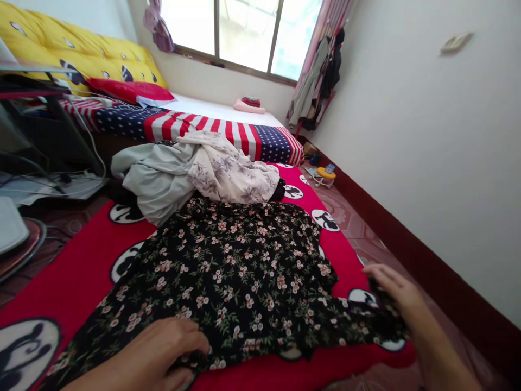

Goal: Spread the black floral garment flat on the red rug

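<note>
A black blouse [244,266] with small pink flowers and green leaves lies spread out on a red blanket [87,252]. At the lower left, my left hand [163,345] has its fingers curled on the blouse's near edge, pinching the fabric. My right hand [401,296], slightly blurred, is closed around the end of the sleeve, which stretches out to the right. Beyond the blouse is a heap of clothes, with a pale grey-green garment [157,171] and a cream floral one [232,168].
Behind the heap stands a low bed [199,108] with a stars-and-stripes cover and a red pillow [132,91]. A desk with cables [49,103] is at left. Along the right wall [427,141] are hanging clothes [317,79] and a small yellow stool [326,174].
</note>
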`<state>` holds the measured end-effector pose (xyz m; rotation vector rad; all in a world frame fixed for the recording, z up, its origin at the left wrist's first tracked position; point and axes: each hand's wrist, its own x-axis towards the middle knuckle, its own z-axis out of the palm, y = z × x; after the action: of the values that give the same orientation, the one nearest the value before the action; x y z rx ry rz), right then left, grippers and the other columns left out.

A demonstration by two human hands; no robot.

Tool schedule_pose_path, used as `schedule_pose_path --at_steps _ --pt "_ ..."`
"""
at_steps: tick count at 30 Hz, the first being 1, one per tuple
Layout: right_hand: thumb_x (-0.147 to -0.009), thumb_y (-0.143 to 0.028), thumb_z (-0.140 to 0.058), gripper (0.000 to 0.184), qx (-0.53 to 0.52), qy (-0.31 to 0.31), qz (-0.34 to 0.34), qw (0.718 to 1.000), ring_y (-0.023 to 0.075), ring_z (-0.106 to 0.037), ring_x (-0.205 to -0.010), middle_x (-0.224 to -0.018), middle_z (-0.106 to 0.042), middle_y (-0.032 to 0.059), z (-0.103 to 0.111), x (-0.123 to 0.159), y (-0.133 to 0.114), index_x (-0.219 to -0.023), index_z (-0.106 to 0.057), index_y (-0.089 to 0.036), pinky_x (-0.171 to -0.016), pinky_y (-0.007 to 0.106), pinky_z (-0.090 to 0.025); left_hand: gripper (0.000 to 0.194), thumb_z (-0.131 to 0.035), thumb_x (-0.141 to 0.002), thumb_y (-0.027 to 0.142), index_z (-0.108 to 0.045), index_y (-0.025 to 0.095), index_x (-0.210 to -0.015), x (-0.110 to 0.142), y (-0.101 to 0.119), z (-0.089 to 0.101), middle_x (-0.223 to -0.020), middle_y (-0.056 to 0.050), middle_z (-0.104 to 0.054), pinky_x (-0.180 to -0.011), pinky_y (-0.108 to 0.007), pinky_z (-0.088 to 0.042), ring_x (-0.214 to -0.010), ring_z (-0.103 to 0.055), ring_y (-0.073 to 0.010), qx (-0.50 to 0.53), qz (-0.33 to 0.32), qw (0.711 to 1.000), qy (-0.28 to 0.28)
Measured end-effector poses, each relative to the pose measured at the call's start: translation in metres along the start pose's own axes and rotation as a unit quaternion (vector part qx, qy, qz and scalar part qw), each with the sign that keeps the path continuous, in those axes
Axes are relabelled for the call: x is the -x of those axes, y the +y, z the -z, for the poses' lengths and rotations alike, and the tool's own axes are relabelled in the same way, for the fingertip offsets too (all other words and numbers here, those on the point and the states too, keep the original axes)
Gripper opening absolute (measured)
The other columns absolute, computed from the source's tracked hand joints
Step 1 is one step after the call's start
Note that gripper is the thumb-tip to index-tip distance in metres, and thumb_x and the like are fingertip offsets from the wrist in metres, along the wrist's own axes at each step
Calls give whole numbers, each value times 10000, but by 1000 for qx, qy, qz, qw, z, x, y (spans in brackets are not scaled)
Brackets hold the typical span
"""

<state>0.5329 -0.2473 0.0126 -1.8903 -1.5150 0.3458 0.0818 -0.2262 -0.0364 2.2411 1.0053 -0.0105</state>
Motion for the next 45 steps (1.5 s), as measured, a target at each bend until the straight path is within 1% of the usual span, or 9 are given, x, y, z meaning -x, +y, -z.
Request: schedule_pose_path --at_steps 3,8,16,23,27,30,34,40,45 --pt "-774 -599 -565 471 74 -95 -51 991 235 -655 -730 -932 -695 58 -37 1 7 -1076 -615 -242 -655 360 -505 259 -623 -758 230 -689 333 -987 -2 -1 4 -910 21 -710 -758 -232 -434 -820 -640 -169 18 -23 999 20" --pt "-744 -532 -623 528 133 -15 -33 990 323 -656 -964 -1127 -678 109 -79 -1 10 -1176 -594 -230 -777 432 -514 168 -524 -872 279 -687 296 -913 -18 6 9 -859 21 -691 -713 -214 -411 -804 -632 -150 30 -36 999 10" --pt "-664 -488 -675 336 -171 76 -117 975 255 -689 -725 -768 -736 81 -61 -21 54 -821 -653 -192 -685 365 -543 180 -508 -880 230 -682 268 -864 -29 16 2 -866 5 -645 -677 -229 -381 -785 -622 -139 34 -48 998 9" --pt "-783 -400 -558 236 92 111 15 989 269 -626 -853 -942 -668 107 -60 -11 45 -875 -641 -199 -846 449 -470 212 -489 -876 184 -666 275 -952 -31 10 -3 -985 -8 -650 -754 -225 -448 -865 -618 -148 35 -69 996 32" --pt "-869 -396 -571 215 50 -65 149 985 237 -574 -1025 -1054 -652 74 -58 10 -4 -1003 -640 -242 -926 382 -439 477 -562 -832 164 -552 369 -1263 -32 9 -9 -1329 -23 -543 -1008 -357 -422 -1184 -502 -234 29 -109 990 89" --pt "-882 -419 -575 206 83 -261 220 936 222 -585 -923 -871 -673 43 -53 22 -22 -845 -676 -243 -903 371 -429 349 -579 -834 176 -637 343 -1134 -32 13 -7 -1284 -24 -575 -1006 -378 -425 -1162 -502 -239 29 -127 989 67" --pt "-919 -496 -475 479 200 -278 159 926 193 -560 -653 -588 -585 26 -45 23 -14 -541 -565 -216 -737 356 -444 139 -554 -875 229 -678 272 -920 -33 13 5 -1016 -18 -657 -890 -298 -470 -948 -589 -176 32 -118 992 32" --pt "-887 -495 -528 302 105 -140 155 972 244 -604 -1065 -1139 -668 62 -57 8 -6 -1039 -684 -286 -943 380 -464 415 -462 -939 372 -494 334 -1351 -46 -33 26 -1456 -49 -444 -1103 -416 -338 -1322 -417 -242 -74 -57 970 226" --pt "-845 -501 -571 392 73 -145 180 970 283 -546 -1211 -1333 -578 63 -78 -8 40 -1174 -658 -306 -1040 476 -434 581 -425 -920 525 -392 273 -1443 -33 -108 40 -1537 -93 -331 -1125 -534 -269 -1409 -295 -314 -213 135 929 273"
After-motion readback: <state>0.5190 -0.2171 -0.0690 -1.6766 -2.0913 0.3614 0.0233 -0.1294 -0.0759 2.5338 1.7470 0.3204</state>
